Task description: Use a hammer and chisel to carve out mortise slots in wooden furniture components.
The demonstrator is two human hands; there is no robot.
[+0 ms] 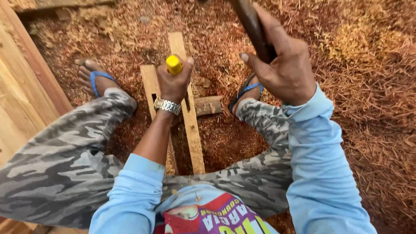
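Much of the light wooden strip (190, 125) on the sawdust-covered ground (368, 108) is hidden by the left forearm. The dark wooden handle (253, 28), clamped in the raised right hand (284, 65), is cut off above. The chisel's yellow handle (174, 65) is gripped upright by the left hand (173, 82); its blade is hidden.

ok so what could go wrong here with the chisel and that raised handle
1. The left hand grips the yellow-handled chisel just below its top, so a stray blow from the dark wooden handle in the right hand could hit the fingers.
2. Both feet, in open blue sandals, flank the wood strips; a slip could reach the toes.
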